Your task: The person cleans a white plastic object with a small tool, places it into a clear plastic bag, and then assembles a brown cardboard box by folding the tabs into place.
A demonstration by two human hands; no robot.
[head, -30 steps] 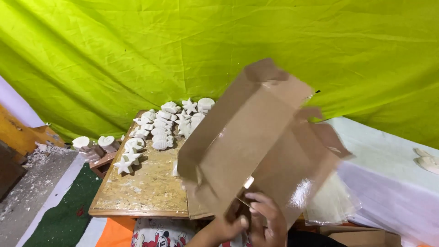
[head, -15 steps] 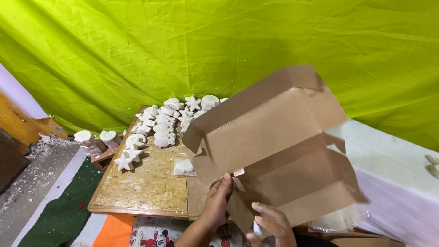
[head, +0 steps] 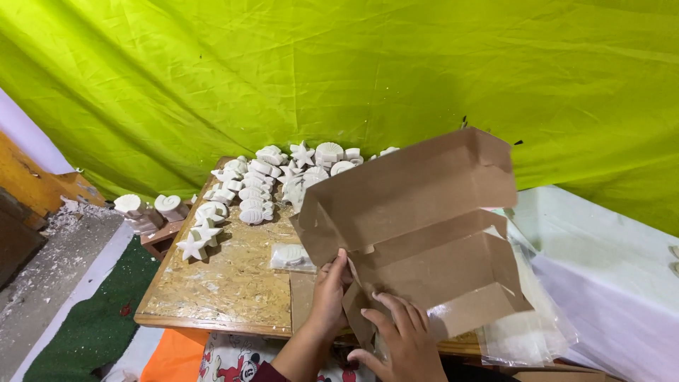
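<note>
Two hands are clamped on a brown cardboard box (head: 424, 233), held up over the surface (head: 219, 283): left hand (head: 331, 286) pinching the lower left flap, right hand (head: 403, 336) pressed flat under the base. It looks light, thin and bendy, best gripped along its folded edges. At ten o'clock sit chalky white plaster shapes (head: 247, 191), stars and shells, likely brittle.

Both hands (head: 332, 283) (head: 403, 336) grip brown cardboard box (head: 417, 219) above table (head: 219, 283) of white plaster shapes (head: 247, 187)
</note>
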